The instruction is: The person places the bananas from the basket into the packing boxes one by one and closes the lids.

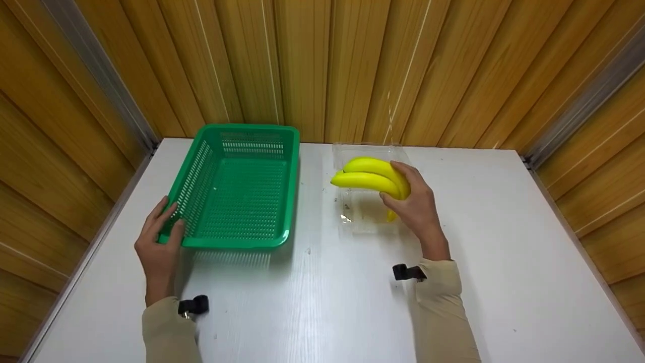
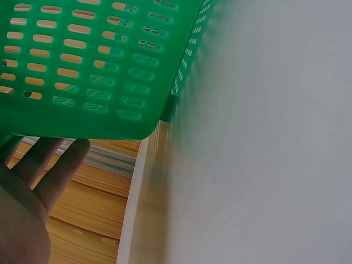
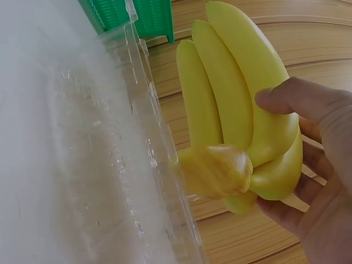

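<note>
A green plastic basket (image 1: 242, 244) with slotted walls stands on the left of the table. At its near left corner my left hand (image 1: 158, 247) holds the rim, thumb over the edge and fingers along the outside of the left wall. My right hand (image 1: 415, 204) grips a bunch of yellow bananas (image 1: 365, 180) above a clear plastic box (image 1: 365, 224). In the right wrist view the thumb presses the nearest banana (image 3: 242, 60), with other fingers behind the bunch. A stubby brownish-yellow end (image 3: 220, 170) points toward the box's side.
The white table (image 1: 312, 312) ends at ribbed wood-look panels (image 1: 307, 70) behind and at both sides. Grey metal rails (image 1: 101, 65) run along the corners. A dark wrist camera (image 1: 194, 305) sits on each sleeve.
</note>
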`<state>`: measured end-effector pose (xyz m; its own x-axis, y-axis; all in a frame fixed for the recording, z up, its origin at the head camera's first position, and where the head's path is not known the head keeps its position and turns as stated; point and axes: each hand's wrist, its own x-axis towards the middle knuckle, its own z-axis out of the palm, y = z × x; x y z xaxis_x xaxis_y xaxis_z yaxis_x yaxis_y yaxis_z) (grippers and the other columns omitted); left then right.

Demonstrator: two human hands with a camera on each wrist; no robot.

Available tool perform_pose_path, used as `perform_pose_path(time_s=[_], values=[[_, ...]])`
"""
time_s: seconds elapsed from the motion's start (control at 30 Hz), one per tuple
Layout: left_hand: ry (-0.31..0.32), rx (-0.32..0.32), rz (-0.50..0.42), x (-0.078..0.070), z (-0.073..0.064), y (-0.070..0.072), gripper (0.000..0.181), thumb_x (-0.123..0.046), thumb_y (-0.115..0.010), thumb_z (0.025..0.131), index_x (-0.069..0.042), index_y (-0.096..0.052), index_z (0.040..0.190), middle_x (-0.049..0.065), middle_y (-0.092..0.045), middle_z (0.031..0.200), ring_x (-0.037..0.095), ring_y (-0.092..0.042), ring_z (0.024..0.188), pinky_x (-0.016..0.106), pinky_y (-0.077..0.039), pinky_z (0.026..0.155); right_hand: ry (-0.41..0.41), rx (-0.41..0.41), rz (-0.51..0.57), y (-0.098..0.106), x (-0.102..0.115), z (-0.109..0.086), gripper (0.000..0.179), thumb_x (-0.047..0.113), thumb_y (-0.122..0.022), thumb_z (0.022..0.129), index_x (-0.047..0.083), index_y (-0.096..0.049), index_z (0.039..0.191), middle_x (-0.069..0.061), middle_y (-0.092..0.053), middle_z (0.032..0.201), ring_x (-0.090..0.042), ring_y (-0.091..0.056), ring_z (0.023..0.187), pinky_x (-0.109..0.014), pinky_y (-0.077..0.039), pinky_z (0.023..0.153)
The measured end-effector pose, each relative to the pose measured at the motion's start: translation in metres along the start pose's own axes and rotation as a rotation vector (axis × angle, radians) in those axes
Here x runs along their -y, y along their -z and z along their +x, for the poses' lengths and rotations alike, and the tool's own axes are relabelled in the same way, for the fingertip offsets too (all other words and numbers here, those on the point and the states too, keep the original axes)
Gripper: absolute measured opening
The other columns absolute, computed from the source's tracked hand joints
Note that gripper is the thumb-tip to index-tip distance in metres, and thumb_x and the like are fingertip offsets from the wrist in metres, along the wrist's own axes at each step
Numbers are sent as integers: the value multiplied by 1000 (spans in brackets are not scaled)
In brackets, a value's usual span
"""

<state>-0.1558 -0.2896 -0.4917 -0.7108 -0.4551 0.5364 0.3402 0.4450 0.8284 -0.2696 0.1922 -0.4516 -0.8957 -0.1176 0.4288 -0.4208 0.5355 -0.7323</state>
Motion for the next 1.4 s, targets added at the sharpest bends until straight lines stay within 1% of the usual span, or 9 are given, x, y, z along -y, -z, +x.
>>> perform_pose_path(time_s=[0.13,0.4,0.63,0.7,0.93,1.1,1.4], values=[[0,7,3,1,0,-1,36,13,-66,96,10,-70,131,22,-60,148,37,-50,144,27,-38,118,-39,2,-12,2,-7,-3,73,3,-85,89,8,-53,154,-10,-53,154,-28,-52,134,-45,-38,119],[16,15,11,1,-1,-1,36,12,-65,96,9,-70,132,21,-59,149,37,-50,144,26,-38,118,-86,-8,-29,4,-18,-7,73,2,-84,90,10,-52,155,-10,-51,155,-30,-50,137,-48,-36,121],[28,17,16,-1,-2,0,36,12,-65,97,9,-69,132,21,-59,150,36,-49,145,26,-37,118,-106,0,-39,3,-24,-9,72,2,-83,90,9,-53,155,-10,-51,155,-31,-48,140,-48,-34,123],[25,18,16,-1,-1,-1,36,12,-65,97,9,-70,132,20,-59,150,37,-49,145,27,-37,118,-107,1,-38,4,-25,-9,72,2,-83,90,9,-53,155,-11,-51,155,-31,-48,141,-48,-34,123],[-17,13,4,2,-1,-2,36,14,-65,95,12,-69,131,24,-59,148,42,-50,142,24,-38,117,-121,16,-33,10,-31,-7,72,1,-83,89,9,-54,154,-10,-51,156,-30,-47,141,-48,-33,122],[1,12,3,0,0,-2,36,13,-65,96,11,-69,131,23,-59,148,40,-49,144,26,-37,118,-126,33,-29,12,-32,-4,72,1,-82,89,7,-53,155,-11,-50,157,-31,-47,140,-48,-34,121],[49,13,11,-3,-1,1,37,9,-65,98,8,-69,134,20,-58,151,31,-47,147,29,-35,121,-165,83,-25,10,-31,0,73,3,-81,91,9,-50,157,-12,-48,158,-32,-47,137,-50,-34,119]])
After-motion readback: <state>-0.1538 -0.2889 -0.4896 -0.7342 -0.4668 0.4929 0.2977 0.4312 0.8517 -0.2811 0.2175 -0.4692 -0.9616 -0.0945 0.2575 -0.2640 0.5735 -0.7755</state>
